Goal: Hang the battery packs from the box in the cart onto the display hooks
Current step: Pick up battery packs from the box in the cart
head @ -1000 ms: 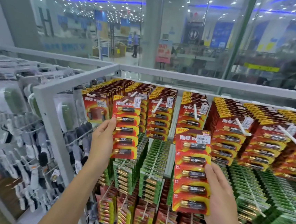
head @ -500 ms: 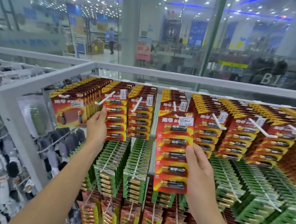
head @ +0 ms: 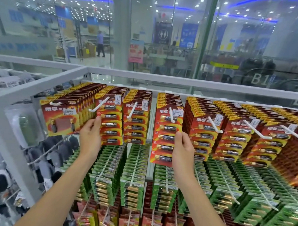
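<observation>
My left hand (head: 90,134) grips the left edge of a red and yellow battery pack (head: 110,122) that hangs on a white display hook (head: 98,106) in the top row. My right hand (head: 183,149) holds the right edge of a second red battery pack (head: 166,136), a strip of several batteries. That pack's top sits on the white hook (head: 171,116) of the fourth column, in front of the packs hanging there. The cart and the box are out of view.
The top row carries several more hooks full of red packs (head: 233,135). Green packs (head: 135,168) hang in the row below, and red ones (head: 133,224) under those. A white frame post (head: 6,132) stands left, with other goods beyond. A glass wall rises behind.
My right hand has lifted its pack up and right onto the fourth hook. My left hand stays on the second column's pack. The view has tilted up a little.
</observation>
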